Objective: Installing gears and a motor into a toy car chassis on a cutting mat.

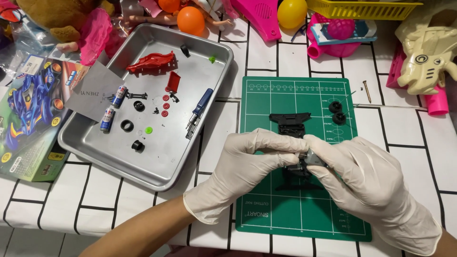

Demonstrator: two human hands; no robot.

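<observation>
Over the green cutting mat (295, 209) at lower centre of the frame, both gloved hands meet: the left hand (238, 171) and right hand (376, 185) close their fingers on a small grey motor (312, 157) above the black toy-car chassis (291, 124). Two black wheels (337, 112) lie upper right on the mat. Left, a metal tray (95, 138) holds a red car body (151, 63), batteries (113, 105), and a blue screwdriver (200, 107).
</observation>
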